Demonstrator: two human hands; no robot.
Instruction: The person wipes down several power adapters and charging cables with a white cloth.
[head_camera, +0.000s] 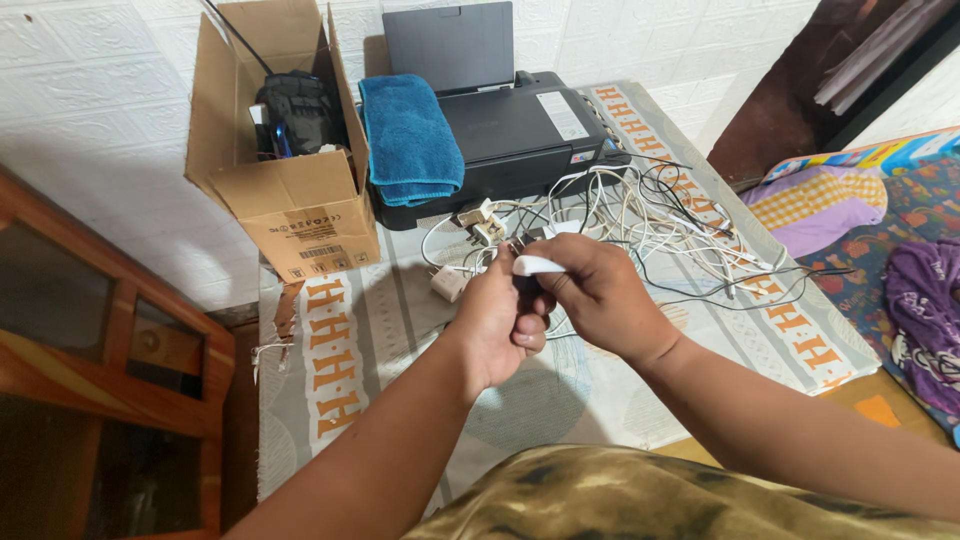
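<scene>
My left hand and my right hand meet above the table, both closed around a small white plug-like piece with a dark cable end between the fingers. Just beyond them lies a tangle of white and black cables with several white chargers and adapters among them. One white adapter lies on the cloth just left of my left hand.
A black printer with a folded blue towel on it stands at the back. An open cardboard box holding dark items sits at back left. A patterned cloth covers the table. Wooden cabinet at left, bedding at right.
</scene>
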